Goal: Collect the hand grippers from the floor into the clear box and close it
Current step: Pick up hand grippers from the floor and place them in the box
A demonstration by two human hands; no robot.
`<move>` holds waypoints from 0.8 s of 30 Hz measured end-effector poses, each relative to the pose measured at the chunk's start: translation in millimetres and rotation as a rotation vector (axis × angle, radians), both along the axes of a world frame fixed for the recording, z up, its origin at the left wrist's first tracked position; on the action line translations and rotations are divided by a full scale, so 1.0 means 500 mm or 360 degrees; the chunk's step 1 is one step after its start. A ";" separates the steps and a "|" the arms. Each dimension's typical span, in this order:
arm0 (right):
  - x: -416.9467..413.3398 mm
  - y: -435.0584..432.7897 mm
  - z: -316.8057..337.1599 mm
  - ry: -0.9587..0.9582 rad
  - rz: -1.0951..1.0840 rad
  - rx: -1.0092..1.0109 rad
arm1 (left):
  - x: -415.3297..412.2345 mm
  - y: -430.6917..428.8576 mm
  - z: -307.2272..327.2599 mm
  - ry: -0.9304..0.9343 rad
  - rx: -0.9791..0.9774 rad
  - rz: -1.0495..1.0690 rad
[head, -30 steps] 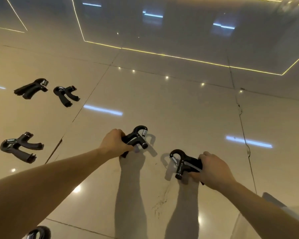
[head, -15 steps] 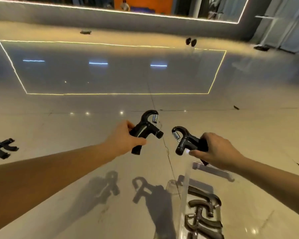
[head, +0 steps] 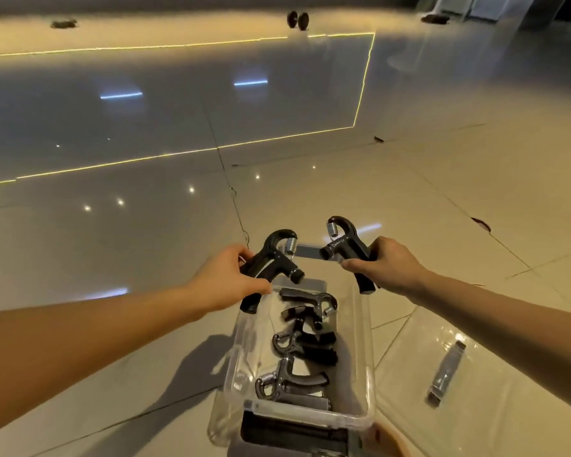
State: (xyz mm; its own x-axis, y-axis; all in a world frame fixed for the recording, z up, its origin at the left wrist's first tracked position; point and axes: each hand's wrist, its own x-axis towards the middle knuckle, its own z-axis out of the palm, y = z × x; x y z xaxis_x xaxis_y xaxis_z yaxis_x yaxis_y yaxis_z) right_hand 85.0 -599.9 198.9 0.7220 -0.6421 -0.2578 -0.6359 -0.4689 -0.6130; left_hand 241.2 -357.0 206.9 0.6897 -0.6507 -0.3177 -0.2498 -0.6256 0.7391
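My left hand grips a black hand gripper by its handles, spring end up. My right hand holds a second black hand gripper the same way. Both grippers hang in the air over the far end of the open clear box, which stands on the floor in front of me. Inside the box lie several black hand grippers, stacked along its length.
The clear lid with a grey latch lies flat on the floor right of the box. Glossy tiled floor stretches all round. Small dark objects sit far off near the back wall.
Both hands lifted a gripper each off the floor and carried them over the clear box. My view has turned, so the box and lid now lie below the hands.
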 end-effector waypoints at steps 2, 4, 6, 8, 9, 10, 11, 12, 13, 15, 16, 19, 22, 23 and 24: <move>-0.004 -0.013 -0.017 -0.0061 -0.0092 0.0142 | -0.025 -0.005 -0.021 0.0059 0.0001 -0.0019; -0.002 -0.022 -0.029 -0.0123 -0.0143 0.0300 | -0.044 -0.011 -0.043 0.0113 -0.0010 0.0041; 0.003 -0.025 -0.034 -0.0179 -0.0174 0.0461 | -0.058 -0.023 -0.062 0.0179 -0.0026 0.0121; 0.011 -0.024 -0.037 -0.0241 -0.0169 0.0581 | -0.070 -0.040 -0.078 0.0253 -0.0066 0.0196; 0.014 -0.022 -0.035 -0.0260 -0.0158 0.0622 | -0.076 -0.050 -0.086 0.0295 -0.0099 0.0233; 0.018 -0.021 -0.034 -0.0276 -0.0142 0.0652 | -0.083 -0.060 -0.093 0.0357 -0.0148 0.0283; 0.021 -0.021 -0.033 -0.0288 -0.0129 0.0669 | -0.090 -0.069 -0.098 0.0434 -0.0208 0.0348; 0.025 -0.021 -0.033 -0.0296 -0.0122 0.0675 | -0.095 -0.077 -0.102 0.0500 -0.0264 0.0411; 0.029 -0.021 -0.032 -0.0300 -0.0119 0.0678 | -0.097 -0.083 -0.106 0.0509 -0.0301 0.0449; 0.036 -0.027 -0.031 -0.0310 -0.0127 0.0692 | -0.091 -0.091 -0.116 0.0369 -0.0273 0.0440; 0.039 -0.030 -0.033 -0.0313 -0.0136 0.0705 | -0.086 -0.093 -0.122 0.0294 -0.0233 0.0413; 0.039 -0.037 -0.040 -0.0302 -0.0155 0.0729 | -0.065 -0.100 -0.134 0.0112 -0.0045 0.0158; 0.031 -0.044 -0.050 -0.0258 -0.0141 0.0711 | -0.036 -0.119 -0.149 -0.0099 0.0171 -0.0262; 0.029 -0.046 -0.053 -0.0249 -0.0144 0.0706 | -0.026 -0.130 -0.151 -0.0197 0.0232 -0.0388; 0.026 -0.049 -0.055 -0.0248 -0.0150 0.0709 | -0.014 -0.143 -0.156 -0.0293 0.0288 -0.0499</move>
